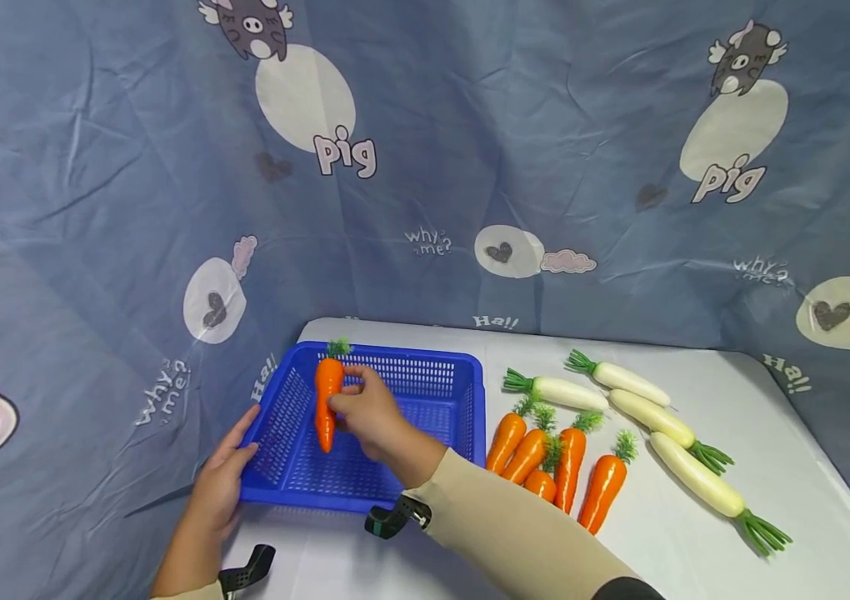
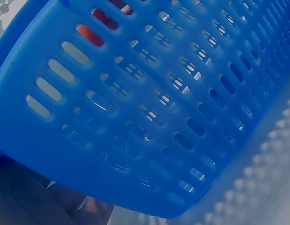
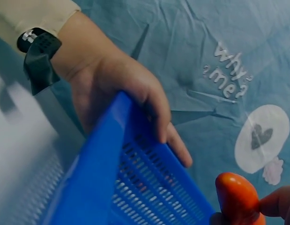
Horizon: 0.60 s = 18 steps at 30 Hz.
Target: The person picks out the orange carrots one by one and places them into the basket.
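My right hand (image 1: 375, 414) pinches an orange carrot (image 1: 328, 400) with a green leafy top. Its tip points down, over the inside of a blue plastic basket (image 1: 286, 498) with slotted walls. In the right wrist view only the fingertips (image 3: 278, 202) and the end of the carrot (image 3: 236, 194) show. My left hand (image 1: 218, 483) grips the basket's left rim, seen also in the right wrist view as a hand (image 3: 121, 84) over the corner. Slotted basket wall (image 2: 112, 136) fills most of the left wrist view.
Several carrots (image 1: 603, 487) lie on the white table (image 1: 755, 400) right of the basket. Beyond them are three white radishes (image 1: 698, 475) with green stalks. A blue printed cloth (image 1: 425, 183) stands behind the table and along its sides.
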Each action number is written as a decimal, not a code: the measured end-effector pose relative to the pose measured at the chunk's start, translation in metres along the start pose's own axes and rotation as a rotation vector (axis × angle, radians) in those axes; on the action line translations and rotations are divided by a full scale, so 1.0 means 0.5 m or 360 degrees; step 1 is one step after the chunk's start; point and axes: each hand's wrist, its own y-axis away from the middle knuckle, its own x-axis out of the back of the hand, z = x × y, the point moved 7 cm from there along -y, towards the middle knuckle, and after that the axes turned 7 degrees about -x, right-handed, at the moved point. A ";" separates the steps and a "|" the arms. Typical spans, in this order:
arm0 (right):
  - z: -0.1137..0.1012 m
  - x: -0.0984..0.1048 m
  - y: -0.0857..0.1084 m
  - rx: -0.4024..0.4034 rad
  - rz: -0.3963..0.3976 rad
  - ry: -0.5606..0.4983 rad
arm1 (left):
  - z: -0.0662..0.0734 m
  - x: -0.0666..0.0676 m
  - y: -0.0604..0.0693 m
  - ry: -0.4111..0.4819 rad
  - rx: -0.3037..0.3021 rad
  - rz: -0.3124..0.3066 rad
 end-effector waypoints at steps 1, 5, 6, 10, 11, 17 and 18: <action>0.003 -0.002 -0.001 -0.0013 0.0003 0.0004 | 0.000 -0.001 0.000 0.0013 -0.0003 0.0007; 0.016 -0.012 -0.007 -0.0052 -0.0001 -0.0008 | 0.001 -0.005 -0.001 0.0025 -0.0010 0.0006; 0.019 -0.013 -0.008 -0.0071 0.0000 -0.0005 | 0.002 -0.006 -0.002 0.0012 -0.0014 0.0007; 0.029 -0.018 -0.010 -0.0145 0.0005 0.0008 | 0.002 -0.003 -0.005 -0.0054 0.0009 0.0019; 0.033 -0.018 -0.010 -0.0166 0.0009 0.0002 | 0.002 -0.002 -0.005 -0.0070 0.0016 0.0022; 0.051 -0.018 -0.018 -0.0240 0.0024 -0.0051 | -0.001 0.002 -0.003 -0.0103 0.0049 0.0033; 0.052 -0.017 -0.019 -0.0246 0.0028 -0.0055 | -0.001 0.002 -0.003 -0.0100 0.0048 0.0034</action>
